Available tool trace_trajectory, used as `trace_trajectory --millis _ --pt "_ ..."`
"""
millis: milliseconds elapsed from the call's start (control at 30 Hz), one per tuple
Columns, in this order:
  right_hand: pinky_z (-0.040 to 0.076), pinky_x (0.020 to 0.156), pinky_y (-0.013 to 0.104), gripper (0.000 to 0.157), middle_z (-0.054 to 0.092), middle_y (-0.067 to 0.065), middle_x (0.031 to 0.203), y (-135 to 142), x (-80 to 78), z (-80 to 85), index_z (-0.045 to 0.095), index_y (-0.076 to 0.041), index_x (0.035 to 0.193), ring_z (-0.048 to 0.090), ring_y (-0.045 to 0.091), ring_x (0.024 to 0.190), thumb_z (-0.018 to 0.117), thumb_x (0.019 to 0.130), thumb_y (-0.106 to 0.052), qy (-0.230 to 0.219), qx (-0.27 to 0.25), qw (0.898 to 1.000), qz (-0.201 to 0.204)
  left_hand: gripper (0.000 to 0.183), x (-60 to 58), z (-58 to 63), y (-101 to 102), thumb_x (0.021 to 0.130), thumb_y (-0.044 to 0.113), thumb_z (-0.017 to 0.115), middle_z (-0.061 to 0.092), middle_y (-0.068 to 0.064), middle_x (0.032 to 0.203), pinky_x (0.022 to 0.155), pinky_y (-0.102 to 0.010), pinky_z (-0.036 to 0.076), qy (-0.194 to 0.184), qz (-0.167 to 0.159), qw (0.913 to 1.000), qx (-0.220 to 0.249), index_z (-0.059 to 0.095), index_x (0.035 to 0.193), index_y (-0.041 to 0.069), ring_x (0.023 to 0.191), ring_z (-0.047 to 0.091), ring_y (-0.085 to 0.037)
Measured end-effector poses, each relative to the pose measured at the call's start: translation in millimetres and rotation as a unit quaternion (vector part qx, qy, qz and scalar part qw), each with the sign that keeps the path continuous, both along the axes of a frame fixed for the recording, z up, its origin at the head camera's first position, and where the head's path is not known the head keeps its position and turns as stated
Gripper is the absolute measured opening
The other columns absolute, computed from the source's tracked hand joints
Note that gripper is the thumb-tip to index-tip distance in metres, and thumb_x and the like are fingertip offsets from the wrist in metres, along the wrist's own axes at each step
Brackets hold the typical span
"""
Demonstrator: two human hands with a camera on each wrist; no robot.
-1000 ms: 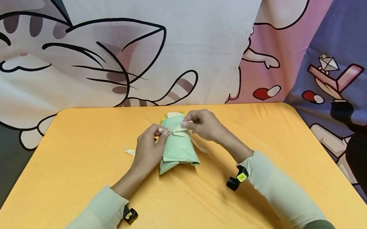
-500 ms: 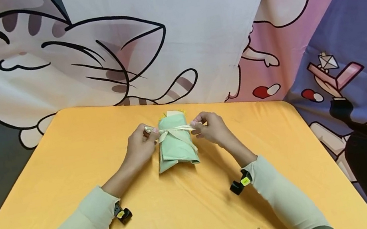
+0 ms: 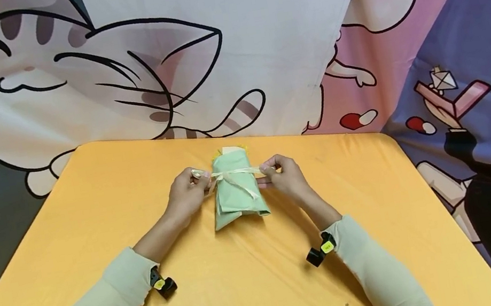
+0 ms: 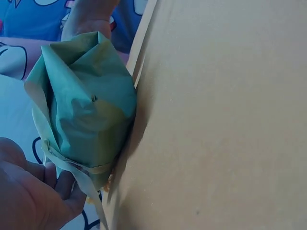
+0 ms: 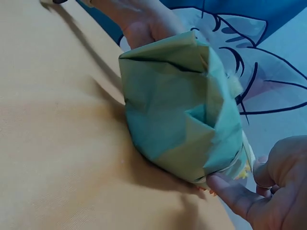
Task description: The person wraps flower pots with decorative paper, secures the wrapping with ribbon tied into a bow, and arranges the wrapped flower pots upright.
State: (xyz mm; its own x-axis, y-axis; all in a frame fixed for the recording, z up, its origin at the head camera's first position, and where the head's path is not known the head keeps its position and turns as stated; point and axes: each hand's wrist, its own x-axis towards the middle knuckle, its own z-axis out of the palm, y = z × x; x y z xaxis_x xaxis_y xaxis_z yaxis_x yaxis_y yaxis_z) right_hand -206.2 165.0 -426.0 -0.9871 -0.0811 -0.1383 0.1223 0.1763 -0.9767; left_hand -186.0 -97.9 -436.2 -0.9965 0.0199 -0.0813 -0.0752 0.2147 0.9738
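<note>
A small bundle in pale green wrapping paper [image 3: 235, 200] lies on the yellow cloth, yellow frilly bits showing at its far end. A cream ribbon [image 3: 235, 171] crosses its upper part, with a loose tail hanging down the front. At the bundle's left side my left hand [image 3: 186, 195] pinches the ribbon between thumb and finger. My right hand [image 3: 286, 176] pinches it on the opposite side, one finger reaching in against the paper. The folded near end of the wrapping [image 5: 168, 96] faces the right wrist camera.
A yellow cloth [image 3: 249, 293] covers the table, whose far edge meets a printed fabric backdrop [image 3: 288, 59] with cartoon figures. Black wrist cameras are strapped at both sleeves. A small dark speck [image 3: 346, 305] marks the cloth near the front right.
Both hands have moved apart from the bundle's middle to its sides, drawing the ribbon out taut across it. Over the last half second the right fingers have reached in against the paper.
</note>
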Motion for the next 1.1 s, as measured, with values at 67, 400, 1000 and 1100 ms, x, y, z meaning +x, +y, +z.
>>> trace_trajectory --millis 67,400,1000,1100 --pt "0.070 0.094 0.041 0.014 0.060 0.019 0.118 -0.4 -0.3 -0.5 0.061 0.008 0.119 0.084 0.044 0.110 0.059 0.117 -0.005 -0.003 -0.010 1.000 -0.008 0.023 -1.3 0.2 -0.2 0.119 0.019 0.058 0.065 -0.011 0.111 0.089 -0.023 0.060 -0.018 -0.002 0.9993 0.032 0.062 0.124 -0.003 0.101 0.062 -0.017" --pt "0.070 0.089 0.036 0.018 0.059 0.018 0.112 0.4 -1.2 -2.7 0.062 0.010 0.122 0.086 0.038 0.103 0.059 0.117 -0.007 -0.014 -0.036 0.999 -0.033 0.022 -3.2 1.7 0.1 0.120 0.014 0.056 0.066 -0.007 0.110 0.096 -0.021 0.062 -0.060 -0.002 0.9894 0.132 0.059 0.128 -0.005 0.106 0.067 -0.014" --pt "0.070 0.095 0.044 0.029 0.065 0.017 0.120 4.7 5.4 -2.2 0.066 0.007 0.119 0.082 0.040 0.119 0.061 0.119 -0.022 -0.014 -0.009 1.000 0.007 0.034 -3.0 6.6 -10.4 0.118 0.028 0.062 0.067 -0.015 0.129 0.113 -0.040 0.062 -0.066 -0.050 0.9917 0.099 0.057 0.138 0.000 0.121 0.070 -0.022" --pt "0.070 0.096 0.046 0.046 0.069 0.020 0.121 6.9 6.3 1.1 0.066 0.006 0.114 0.083 0.036 0.115 0.065 0.117 -0.040 -0.025 0.021 0.999 0.022 0.054 -4.4 11.2 -12.6 0.115 0.047 0.066 0.059 -0.016 0.131 0.111 -0.044 0.061 -0.069 -0.054 0.9954 0.040 0.051 0.142 0.004 0.124 0.064 -0.030"
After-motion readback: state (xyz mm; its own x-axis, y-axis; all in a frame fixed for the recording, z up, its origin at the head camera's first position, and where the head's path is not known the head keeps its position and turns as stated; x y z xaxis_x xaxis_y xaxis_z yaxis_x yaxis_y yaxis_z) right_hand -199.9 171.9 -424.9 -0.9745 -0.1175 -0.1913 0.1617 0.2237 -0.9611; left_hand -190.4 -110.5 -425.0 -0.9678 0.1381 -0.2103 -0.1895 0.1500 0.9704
